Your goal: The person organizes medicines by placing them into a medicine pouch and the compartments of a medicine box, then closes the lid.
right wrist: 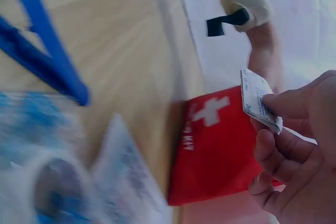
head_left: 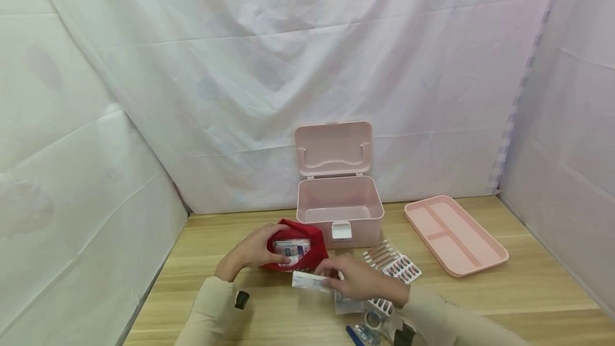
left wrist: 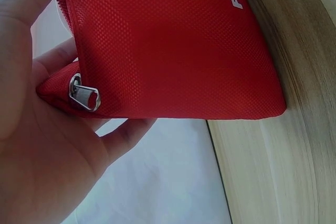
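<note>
My left hand (head_left: 255, 249) grips the opened mouth of a red zippered first aid pouch (head_left: 316, 250), fingers at the far side and thumb over the near edge. White printed packets (head_left: 297, 248) show inside it. The pouch's zipper pull (left wrist: 85, 97) hangs beside my palm in the left wrist view. Just right of the pouch, my right hand (head_left: 355, 280) pinches a thin stack of white printed packets (right wrist: 257, 95) between thumb and fingers. In the right wrist view the stack overlaps the pouch's front, which bears a white cross (right wrist: 211, 112).
Behind the pouch stands an open pink box (head_left: 357, 233) with its lid raised. A pink divided tray (head_left: 463, 239) lies to the right. Cotton swabs (head_left: 379, 253), capsule blister packs (head_left: 402, 268), a clear packet (head_left: 348, 305), a tape roll (head_left: 372, 319) and blue tweezers (right wrist: 50, 40) lie around my right arm.
</note>
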`<state>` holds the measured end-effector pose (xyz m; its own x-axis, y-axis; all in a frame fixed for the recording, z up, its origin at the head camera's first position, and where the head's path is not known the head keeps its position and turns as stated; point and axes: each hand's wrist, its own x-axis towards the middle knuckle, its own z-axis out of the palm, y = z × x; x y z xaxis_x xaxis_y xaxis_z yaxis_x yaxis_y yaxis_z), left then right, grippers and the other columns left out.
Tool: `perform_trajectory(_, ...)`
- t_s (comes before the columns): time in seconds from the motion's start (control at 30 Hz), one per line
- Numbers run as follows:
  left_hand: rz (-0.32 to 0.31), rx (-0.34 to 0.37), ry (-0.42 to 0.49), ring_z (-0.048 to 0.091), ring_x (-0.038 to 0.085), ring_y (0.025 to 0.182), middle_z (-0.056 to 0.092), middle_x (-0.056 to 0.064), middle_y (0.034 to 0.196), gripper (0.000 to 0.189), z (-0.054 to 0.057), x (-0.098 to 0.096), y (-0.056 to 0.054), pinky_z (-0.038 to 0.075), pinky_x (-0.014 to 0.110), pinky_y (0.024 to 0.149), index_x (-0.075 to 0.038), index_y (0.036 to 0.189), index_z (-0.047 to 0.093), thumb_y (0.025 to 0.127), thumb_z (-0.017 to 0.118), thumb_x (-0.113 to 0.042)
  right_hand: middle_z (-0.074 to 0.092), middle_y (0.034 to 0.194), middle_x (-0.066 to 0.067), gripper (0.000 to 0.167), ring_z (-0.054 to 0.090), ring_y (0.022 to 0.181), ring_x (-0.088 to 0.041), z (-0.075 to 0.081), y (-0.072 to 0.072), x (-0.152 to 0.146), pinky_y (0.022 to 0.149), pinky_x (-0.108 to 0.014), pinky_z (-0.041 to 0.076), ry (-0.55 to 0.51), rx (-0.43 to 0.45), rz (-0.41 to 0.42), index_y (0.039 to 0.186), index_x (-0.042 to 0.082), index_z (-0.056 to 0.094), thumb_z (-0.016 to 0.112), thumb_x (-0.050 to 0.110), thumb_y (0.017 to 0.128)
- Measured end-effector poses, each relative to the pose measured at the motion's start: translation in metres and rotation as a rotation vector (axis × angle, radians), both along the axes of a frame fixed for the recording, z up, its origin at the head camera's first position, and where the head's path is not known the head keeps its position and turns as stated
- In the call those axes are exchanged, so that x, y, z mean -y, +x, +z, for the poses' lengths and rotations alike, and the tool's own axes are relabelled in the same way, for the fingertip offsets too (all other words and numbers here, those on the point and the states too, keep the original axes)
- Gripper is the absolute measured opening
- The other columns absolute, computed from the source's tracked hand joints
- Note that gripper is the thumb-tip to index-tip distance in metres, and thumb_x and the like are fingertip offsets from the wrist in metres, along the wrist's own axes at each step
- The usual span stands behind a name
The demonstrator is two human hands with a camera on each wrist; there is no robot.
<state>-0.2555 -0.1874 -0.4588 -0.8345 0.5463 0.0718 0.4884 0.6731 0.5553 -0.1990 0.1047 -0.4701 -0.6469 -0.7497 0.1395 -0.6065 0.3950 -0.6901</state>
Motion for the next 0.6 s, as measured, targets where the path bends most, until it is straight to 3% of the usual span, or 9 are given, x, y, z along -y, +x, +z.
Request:
perform_trajectory(0.23,0.001,-0.016,-0.008,0.057,0.023,0.114,0.061,0.006,0.126,0.071,-0.003,0.000,-0.001,0.047,0.049,0.099,-0.012,0.136,0.055,0.075,0.085,-0.033,0.064,0.085,0.012,0.016,0.054,0.076,0.000,0.022,-0.013,0.003,0.068,-0.021,0.051,-0.083,-0.072,-0.033,0.108,0.015,0.070,0.068,0.010,0.093)
perform_trajectory(0.6,0.007,-0.012,-0.002,0.056,0.023,0.115,0.060,0.005,0.127,0.075,-0.005,0.000,-0.004,0.046,0.049,0.100,-0.012,0.136,0.055,0.074,0.086,-0.040,0.064,0.084,0.009,0.015,0.053,0.074,-0.001,0.041,-0.030,0.016,0.067,-0.020,0.049,-0.065,-0.138,-0.073,0.108,0.013,0.070,0.068,0.011,0.093)
